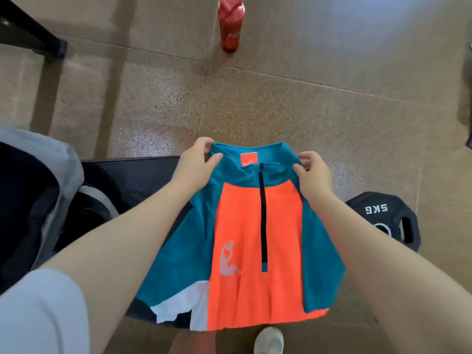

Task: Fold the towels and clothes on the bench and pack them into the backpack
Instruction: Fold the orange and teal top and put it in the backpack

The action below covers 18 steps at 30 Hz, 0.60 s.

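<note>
From my head view, I judge I'm starting the fold on the teal-and-orange top. My left hand and right hand each pinch a shoulder at its far edge, the body draped toward me over the black bench. Next I'd fold the sides inward. The grey backpack sits left.

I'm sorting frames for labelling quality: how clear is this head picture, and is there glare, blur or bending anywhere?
Head view: the orange and teal shirt and both hands, left hand and right hand, read fairly sharp; the red bottle is soft and smeared; a pale glare patch lies on the speckled floor; wide-angle bending stretches the forearms toward the lower corners.
</note>
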Each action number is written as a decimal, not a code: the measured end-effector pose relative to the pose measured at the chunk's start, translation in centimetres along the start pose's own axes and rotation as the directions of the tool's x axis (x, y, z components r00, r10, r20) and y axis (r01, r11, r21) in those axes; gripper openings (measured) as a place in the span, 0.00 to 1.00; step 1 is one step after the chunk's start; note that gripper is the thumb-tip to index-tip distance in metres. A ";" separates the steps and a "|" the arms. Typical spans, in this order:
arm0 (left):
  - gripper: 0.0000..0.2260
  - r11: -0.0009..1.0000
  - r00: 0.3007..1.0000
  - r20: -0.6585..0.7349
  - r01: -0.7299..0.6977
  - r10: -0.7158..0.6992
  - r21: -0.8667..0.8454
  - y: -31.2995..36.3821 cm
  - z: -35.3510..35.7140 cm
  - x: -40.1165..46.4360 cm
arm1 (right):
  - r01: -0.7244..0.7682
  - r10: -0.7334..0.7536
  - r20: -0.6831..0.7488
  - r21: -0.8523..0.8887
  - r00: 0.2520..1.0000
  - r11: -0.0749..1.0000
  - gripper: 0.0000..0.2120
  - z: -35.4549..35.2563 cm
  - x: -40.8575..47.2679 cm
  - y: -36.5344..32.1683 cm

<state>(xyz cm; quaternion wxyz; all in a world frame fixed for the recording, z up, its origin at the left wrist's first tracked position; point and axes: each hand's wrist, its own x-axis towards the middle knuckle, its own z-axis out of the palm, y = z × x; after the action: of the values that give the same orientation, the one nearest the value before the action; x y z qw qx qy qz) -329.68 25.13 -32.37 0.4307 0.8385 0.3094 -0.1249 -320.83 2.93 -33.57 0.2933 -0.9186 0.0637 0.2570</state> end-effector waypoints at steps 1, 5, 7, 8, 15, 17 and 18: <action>0.17 1.000 1.000 0.018 -0.004 0.004 -0.004 -0.3 0.2 -0.5 | 0.014 -0.017 -0.050 -0.066 0.999 0.998 0.16 0.2 -0.6 0.3; 0.16 0.999 0.997 -0.069 -0.037 0.040 0.037 -2.4 -0.5 -5.1 | 0.449 -0.497 -0.102 -0.300 0.862 0.842 0.17 1.0 -6.1 0.4; 0.12 0.996 0.993 -0.114 0.044 -0.035 0.075 -4.8 -0.5 -8.4 | 0.676 -0.682 0.095 -0.283 0.725 0.680 0.16 2.3 -9.7 0.3; 0.11 0.990 0.989 -0.120 0.100 -0.089 0.096 -5.9 -0.3 -10.1 | 0.748 -0.719 0.211 -0.239 0.662 0.619 0.16 3.1 -11.3 0.2; 0.16 0.832 0.886 -0.138 0.463 -0.442 0.305 -10.1 0.2 -17.8 | 0.814 -0.584 0.623 -0.156 0.520 0.560 0.25 8.2 -14.4 -1.2; 0.15 0.763 0.870 -0.049 0.457 -0.491 0.457 -10.6 0.5 -18.7 | 0.770 -0.505 0.664 -0.172 0.552 0.615 0.27 9.0 -14.4 -0.8; 0.15 0.750 0.869 -0.020 0.438 -0.494 0.496 -10.9 0.7 -19.2 | 0.768 -0.487 0.676 -0.188 0.553 0.612 0.28 9.1 -14.3 -0.6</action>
<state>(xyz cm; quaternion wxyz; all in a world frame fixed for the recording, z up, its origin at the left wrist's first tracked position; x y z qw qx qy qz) -351.44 21.41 -30.72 0.1784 0.8066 0.4427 -0.3486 -336.94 8.13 -32.32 0.1428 -0.7973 -0.4336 0.3949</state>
